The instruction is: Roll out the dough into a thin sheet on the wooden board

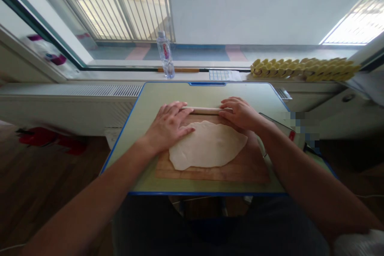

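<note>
A sheet of flattened dough (210, 146) with an uneven edge lies on a wooden board (216, 175). Just beyond its far edge, a thin rolling pin (205, 110) lies crosswise near the board's far side. My left hand (171, 122) is over the pin's left end, fingers laid across it, with the thumb reaching toward the dough's upper left edge. At the other end, the fingers of my right hand (238, 112) are bent around the pin. Both ends of the pin are partly hidden by my hands.
The board rests on a small blue-edged table (168, 92). A knife with a broad blade (277, 126) lies partly behind my right forearm. On the windowsill stand a clear bottle (166, 56), a printed paper (223, 75) and a yellow bumpy object (303, 69). Below runs a radiator (75, 90).
</note>
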`<state>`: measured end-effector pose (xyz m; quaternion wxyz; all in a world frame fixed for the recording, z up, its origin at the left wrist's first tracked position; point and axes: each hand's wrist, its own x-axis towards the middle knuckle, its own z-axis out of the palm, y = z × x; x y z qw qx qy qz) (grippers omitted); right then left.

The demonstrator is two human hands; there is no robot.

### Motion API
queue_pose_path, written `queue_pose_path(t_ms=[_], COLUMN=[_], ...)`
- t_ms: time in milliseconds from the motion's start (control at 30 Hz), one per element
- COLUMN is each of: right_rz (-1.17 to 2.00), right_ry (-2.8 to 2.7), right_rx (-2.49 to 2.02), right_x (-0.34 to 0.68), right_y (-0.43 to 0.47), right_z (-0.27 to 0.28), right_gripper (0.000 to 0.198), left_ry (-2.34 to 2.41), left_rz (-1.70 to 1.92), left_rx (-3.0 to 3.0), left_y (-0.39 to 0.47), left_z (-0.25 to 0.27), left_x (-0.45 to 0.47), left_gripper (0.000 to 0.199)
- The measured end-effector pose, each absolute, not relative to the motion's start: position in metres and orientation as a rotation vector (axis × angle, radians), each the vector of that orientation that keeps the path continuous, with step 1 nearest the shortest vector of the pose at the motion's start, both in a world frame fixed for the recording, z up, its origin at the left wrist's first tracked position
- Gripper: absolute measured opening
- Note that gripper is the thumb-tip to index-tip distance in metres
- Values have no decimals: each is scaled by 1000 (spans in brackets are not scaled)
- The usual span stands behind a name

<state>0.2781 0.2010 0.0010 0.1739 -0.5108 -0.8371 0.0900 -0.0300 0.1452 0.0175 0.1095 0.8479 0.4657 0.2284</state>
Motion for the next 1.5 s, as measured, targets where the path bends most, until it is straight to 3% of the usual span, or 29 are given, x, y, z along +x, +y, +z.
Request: queue_pose_path(t_ms=[133,367,767,1033,1267,1500], right_rz=[248,220,198,240,161,-11], right_ry=[-2406,-2401,-2487,-2453,-2376,-2049], right_rx=[-1380,-1390,-1457,-1390,-1465,-1652], right_x=[282,276,267,278,287,268], right_y=[196,184,183,155,69,14], right_z=[3,13,17,55,40,-4], right_gripper=[32,32,39,28,19,42], left_ry=[1359,1439,1464,1513,1664,1707], left_rz=[721,412,268,453,479,402], left_rx=[2500,2480,2493,2542,2473,2510], left_y=[182,204,203,148,70,51], left_z=[24,16,17,58,34,16], left_x=[-14,-4,-3,7,33,43], left_gripper=[55,35,37,35,34,58])
